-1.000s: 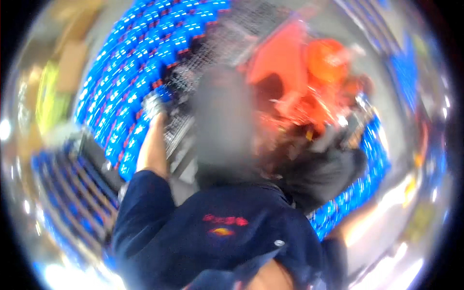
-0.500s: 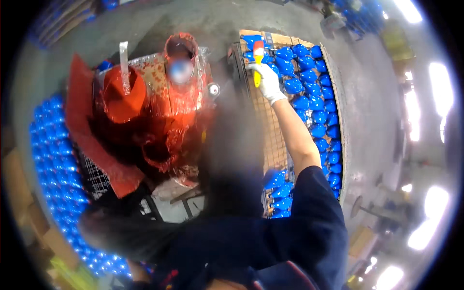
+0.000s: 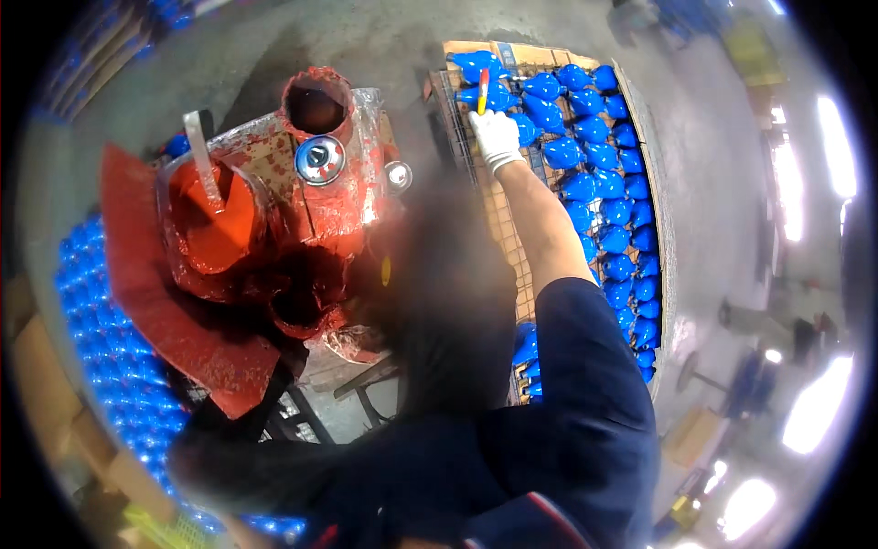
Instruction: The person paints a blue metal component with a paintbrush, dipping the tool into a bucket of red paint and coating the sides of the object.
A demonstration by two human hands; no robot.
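My right hand (image 3: 497, 137), in a white glove, is closed around a paintbrush (image 3: 482, 99) with a yellow handle and a red upper end. It is over the far left corner of a wire rack (image 3: 508, 220) lined with cardboard. Rows of glossy blue bulb-shaped pieces (image 3: 545, 114) lie on this rack. The brush overlaps the pieces at that corner; whether it touches one I cannot tell. My left hand is out of sight; only the blurred dark sleeve on that side shows at the lower left.
Left of the rack is a red-smeared stand with a pot of red paint (image 3: 215, 224) and a flat stick (image 3: 203, 160) in it. An open red-crusted can (image 3: 316, 105) and a round metal tin (image 3: 320, 160) are nearby. More blue pieces (image 3: 114, 339) fill the far left. A dark blur covers the centre.
My right hand has shifted slightly left in view, and the brush now appears narrower and beside the corner pieces. The whole view has shifted a little, and the tin appears sharper.
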